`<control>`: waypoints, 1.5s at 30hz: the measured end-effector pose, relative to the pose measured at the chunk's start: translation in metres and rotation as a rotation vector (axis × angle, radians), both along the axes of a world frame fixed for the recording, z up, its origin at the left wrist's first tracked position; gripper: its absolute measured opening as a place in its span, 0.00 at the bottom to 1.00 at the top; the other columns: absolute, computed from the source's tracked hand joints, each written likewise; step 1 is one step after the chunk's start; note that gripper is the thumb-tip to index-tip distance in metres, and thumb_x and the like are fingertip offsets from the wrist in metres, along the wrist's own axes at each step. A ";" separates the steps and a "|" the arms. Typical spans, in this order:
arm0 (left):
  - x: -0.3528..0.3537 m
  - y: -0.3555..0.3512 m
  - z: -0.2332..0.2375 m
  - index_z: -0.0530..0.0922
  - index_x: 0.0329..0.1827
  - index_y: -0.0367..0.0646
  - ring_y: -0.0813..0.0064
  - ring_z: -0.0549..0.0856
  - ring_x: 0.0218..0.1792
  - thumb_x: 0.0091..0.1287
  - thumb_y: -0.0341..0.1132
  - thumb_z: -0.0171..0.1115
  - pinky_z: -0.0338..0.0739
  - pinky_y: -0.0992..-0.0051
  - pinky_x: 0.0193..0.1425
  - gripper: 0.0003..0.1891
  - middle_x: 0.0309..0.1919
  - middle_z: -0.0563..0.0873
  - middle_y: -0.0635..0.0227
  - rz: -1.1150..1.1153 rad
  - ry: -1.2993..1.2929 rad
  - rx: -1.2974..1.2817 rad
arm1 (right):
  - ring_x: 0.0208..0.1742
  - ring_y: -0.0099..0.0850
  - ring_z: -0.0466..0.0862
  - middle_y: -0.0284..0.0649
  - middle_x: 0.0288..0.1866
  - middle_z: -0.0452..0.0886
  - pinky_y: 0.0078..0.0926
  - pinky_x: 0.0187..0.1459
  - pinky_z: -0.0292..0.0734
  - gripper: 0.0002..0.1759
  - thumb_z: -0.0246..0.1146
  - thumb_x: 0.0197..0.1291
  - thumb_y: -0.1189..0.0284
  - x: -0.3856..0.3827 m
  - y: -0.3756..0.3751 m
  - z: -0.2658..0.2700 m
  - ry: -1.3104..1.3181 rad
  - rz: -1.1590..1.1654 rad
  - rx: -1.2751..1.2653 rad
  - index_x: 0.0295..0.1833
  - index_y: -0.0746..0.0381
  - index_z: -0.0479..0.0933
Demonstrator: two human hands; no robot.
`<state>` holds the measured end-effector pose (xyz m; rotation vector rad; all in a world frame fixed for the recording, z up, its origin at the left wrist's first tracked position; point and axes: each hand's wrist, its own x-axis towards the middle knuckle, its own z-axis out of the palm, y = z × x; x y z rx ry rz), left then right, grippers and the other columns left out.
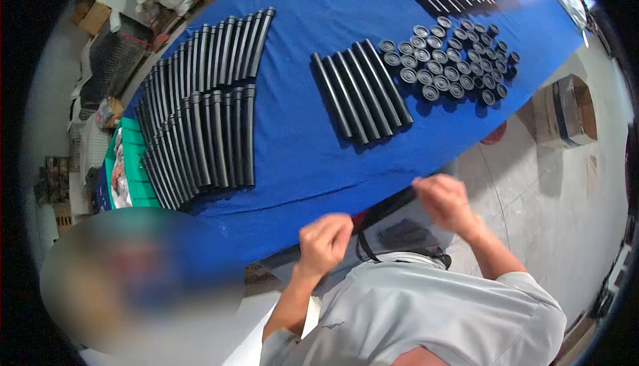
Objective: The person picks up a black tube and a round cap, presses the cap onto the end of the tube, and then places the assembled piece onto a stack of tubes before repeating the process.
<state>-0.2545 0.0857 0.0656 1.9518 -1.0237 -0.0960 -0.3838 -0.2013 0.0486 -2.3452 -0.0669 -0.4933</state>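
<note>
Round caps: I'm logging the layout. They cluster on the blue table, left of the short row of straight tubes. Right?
Wrong side. The head view shows the round caps clustered on the blue table to the right of the short row of straight tubes, not the left.

Raised before the chest, both arms bent.
Holding left hand [324, 239] in a loose fist on a bare forearm; holding right hand [444, 199] higher, apart, fingers curled in, slightly blurred.

Grey shirt [413, 313] (short sleeves [532, 293])
</note>
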 end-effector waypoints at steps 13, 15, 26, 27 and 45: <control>0.171 -0.096 -0.035 0.77 0.69 0.39 0.55 0.88 0.52 0.76 0.43 0.65 0.80 0.54 0.58 0.24 0.48 0.90 0.56 0.258 -0.313 0.115 | 0.29 0.38 0.82 0.46 0.33 0.82 0.31 0.33 0.77 0.05 0.68 0.67 0.77 0.070 -0.044 -0.025 -0.085 -0.358 0.123 0.47 0.66 0.82; 0.188 -0.099 -0.038 0.79 0.66 0.39 0.57 0.88 0.31 0.67 0.49 0.75 0.81 0.58 0.39 0.31 0.26 0.87 0.64 0.373 -0.301 0.068 | 0.28 0.36 0.81 0.45 0.32 0.81 0.30 0.34 0.76 0.06 0.69 0.67 0.77 0.070 -0.045 -0.028 -0.103 -0.395 0.133 0.47 0.66 0.82; 0.204 -0.103 -0.060 0.89 0.61 0.52 0.63 0.86 0.26 0.66 0.43 0.70 0.81 0.63 0.36 0.20 0.23 0.86 0.60 0.429 -0.207 0.073 | 0.39 0.44 0.85 0.44 0.46 0.79 0.39 0.37 0.84 0.23 0.73 0.62 0.73 0.096 -0.076 -0.012 -0.093 -0.544 -0.387 0.63 0.60 0.77; 0.204 -0.103 -0.058 0.88 0.62 0.52 0.63 0.87 0.26 0.66 0.43 0.70 0.81 0.63 0.36 0.20 0.24 0.86 0.60 0.428 -0.211 0.070 | 0.39 0.43 0.85 0.44 0.45 0.79 0.39 0.37 0.84 0.22 0.72 0.62 0.73 0.100 -0.078 -0.012 -0.097 -0.535 -0.420 0.61 0.59 0.78; 0.200 -0.101 -0.047 0.89 0.60 0.50 0.53 0.93 0.41 0.68 0.41 0.66 0.86 0.60 0.48 0.19 0.42 0.93 0.56 0.407 -0.132 0.133 | 0.60 0.48 0.86 0.51 0.61 0.85 0.42 0.56 0.86 0.08 0.70 0.60 0.79 0.049 -0.041 -0.001 -0.105 -0.261 -0.516 0.44 0.66 0.80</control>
